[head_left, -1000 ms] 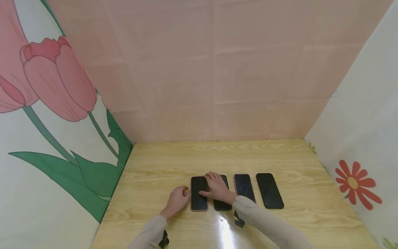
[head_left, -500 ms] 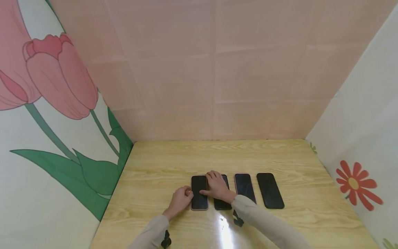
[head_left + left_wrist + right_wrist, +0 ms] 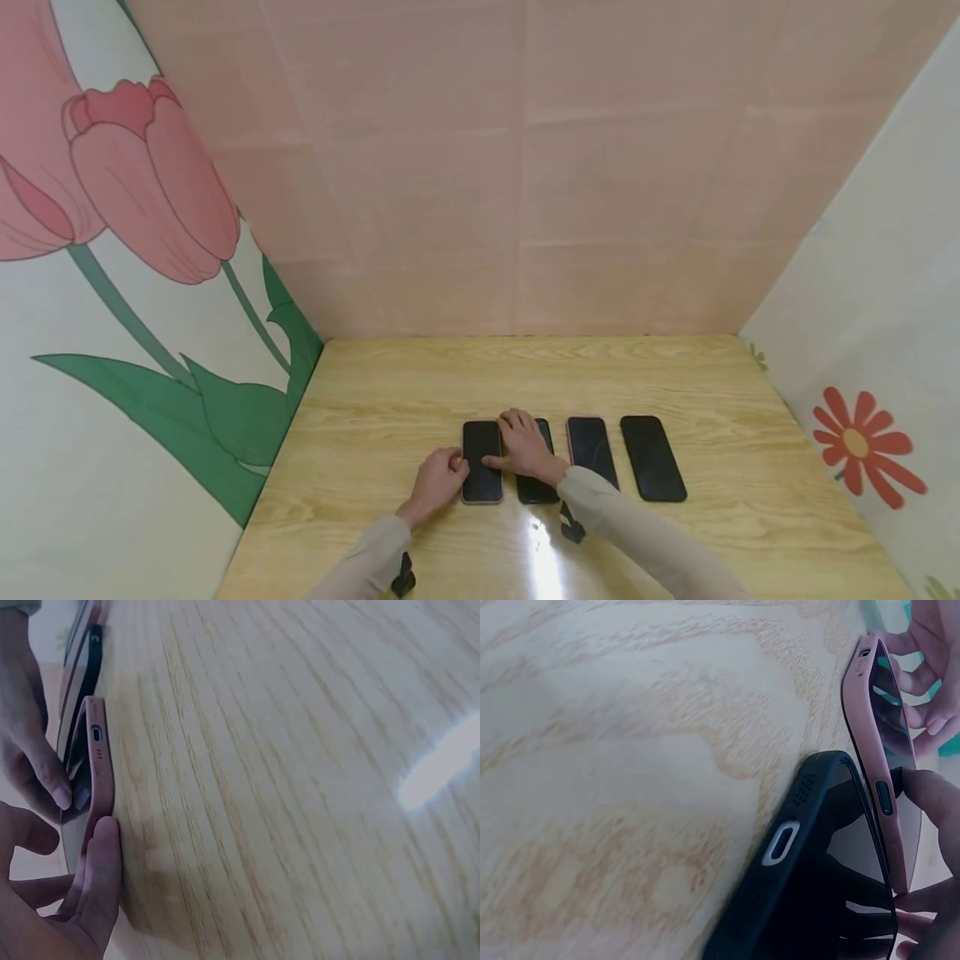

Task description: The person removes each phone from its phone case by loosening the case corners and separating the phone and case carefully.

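Observation:
A phone in a pink case lies screen up on the wooden table, leftmost in a row of phones. My left hand is at its left side; in the left wrist view one finger lies along the pink edge, with the thumb above the screen. My right hand reaches across a phone in a black case, covering part of it. The right thumb touches the pink phone's right edge, and other right fingertips are near its far corner.
Right of the hands lie a dark-screened phone with a pinkish rim, partly behind the right sleeve, and a black phone. A pink covering backs the wooden table; flower-printed panels flank it.
My left hand has moved slightly right, up against the pink-cased phone's left edge. The right hand keeps its place, and the row of phones looks the same.

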A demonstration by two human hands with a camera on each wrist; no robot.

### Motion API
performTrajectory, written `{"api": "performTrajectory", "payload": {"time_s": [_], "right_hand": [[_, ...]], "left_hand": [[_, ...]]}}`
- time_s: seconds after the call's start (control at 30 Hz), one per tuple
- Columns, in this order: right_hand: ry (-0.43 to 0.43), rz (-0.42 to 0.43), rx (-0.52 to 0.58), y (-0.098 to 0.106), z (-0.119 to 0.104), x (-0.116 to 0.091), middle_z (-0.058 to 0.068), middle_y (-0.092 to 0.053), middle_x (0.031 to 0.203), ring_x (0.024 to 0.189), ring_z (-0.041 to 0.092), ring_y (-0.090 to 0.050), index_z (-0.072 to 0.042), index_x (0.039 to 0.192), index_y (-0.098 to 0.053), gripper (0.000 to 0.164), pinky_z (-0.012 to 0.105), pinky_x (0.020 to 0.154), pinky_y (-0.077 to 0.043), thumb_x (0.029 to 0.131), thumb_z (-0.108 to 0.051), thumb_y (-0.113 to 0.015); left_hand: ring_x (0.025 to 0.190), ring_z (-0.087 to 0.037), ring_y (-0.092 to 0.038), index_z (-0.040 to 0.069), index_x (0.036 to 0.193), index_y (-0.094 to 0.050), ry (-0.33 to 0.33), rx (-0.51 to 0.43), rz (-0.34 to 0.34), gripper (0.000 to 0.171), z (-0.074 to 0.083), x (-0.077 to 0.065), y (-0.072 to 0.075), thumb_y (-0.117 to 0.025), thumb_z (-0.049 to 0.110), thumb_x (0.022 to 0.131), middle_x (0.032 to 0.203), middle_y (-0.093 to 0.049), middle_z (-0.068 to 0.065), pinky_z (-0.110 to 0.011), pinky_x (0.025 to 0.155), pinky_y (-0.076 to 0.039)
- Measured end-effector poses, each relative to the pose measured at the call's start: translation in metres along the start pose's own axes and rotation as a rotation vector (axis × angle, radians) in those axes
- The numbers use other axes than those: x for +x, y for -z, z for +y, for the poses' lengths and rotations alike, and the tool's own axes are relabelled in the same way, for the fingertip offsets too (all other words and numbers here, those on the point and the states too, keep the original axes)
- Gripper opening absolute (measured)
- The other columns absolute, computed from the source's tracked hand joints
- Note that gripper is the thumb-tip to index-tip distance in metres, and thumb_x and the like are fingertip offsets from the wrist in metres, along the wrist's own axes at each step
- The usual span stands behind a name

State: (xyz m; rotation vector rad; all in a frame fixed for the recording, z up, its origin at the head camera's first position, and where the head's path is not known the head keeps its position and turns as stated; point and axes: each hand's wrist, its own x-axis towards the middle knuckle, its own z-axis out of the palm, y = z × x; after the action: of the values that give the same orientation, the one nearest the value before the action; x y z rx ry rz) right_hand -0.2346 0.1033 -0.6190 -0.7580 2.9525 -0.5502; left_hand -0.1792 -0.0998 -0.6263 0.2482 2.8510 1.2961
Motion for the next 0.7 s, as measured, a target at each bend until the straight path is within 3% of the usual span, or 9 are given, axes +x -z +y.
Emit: {"api": "performTrajectory", "payload": {"time_s": [0.23,0.5,0.7], "right_hand": [[-0.028,0.013,0.047,-0.001,0.002,0.009,0.019,-0.049,0.136,0.132,0.038,-0.036,0.01,0.131,-0.054,0.089,0.052,0.112,-0.026,0.074,-0.052,-0.083],[-0.028,0.035,0.117,0.001,0.003,0.013,0.019,-0.051,0.13,0.125,0.038,-0.043,0.011,0.126,-0.056,0.087,0.051,0.105,-0.035,0.068,-0.044,-0.09],[-0.065,0.034,0.153,0.003,0.0,0.012,0.02,-0.05,0.132,0.128,0.039,-0.04,0.01,0.127,-0.055,0.087,0.052,0.106,-0.035,0.068,-0.042,-0.09]], "left_hand": [[0.071,-0.012,-0.051,-0.007,0.112,-0.069,-0.016,0.027,0.026,0.027,0.005,-0.002,0.002,-0.062,0.01,0.092,0.078,-0.056,0.001,-0.028,0.065,-0.045],[0.066,-0.011,-0.044,-0.009,0.115,-0.069,-0.011,0.052,0.039,0.032,0.005,-0.002,0.0,-0.063,0.009,0.09,0.077,-0.052,0.001,-0.024,0.057,-0.037],[0.065,-0.01,-0.042,-0.006,0.118,-0.068,-0.004,0.056,0.053,0.034,0.003,-0.003,-0.001,-0.063,0.009,0.088,0.078,-0.051,0.002,-0.022,0.054,-0.036]]}}
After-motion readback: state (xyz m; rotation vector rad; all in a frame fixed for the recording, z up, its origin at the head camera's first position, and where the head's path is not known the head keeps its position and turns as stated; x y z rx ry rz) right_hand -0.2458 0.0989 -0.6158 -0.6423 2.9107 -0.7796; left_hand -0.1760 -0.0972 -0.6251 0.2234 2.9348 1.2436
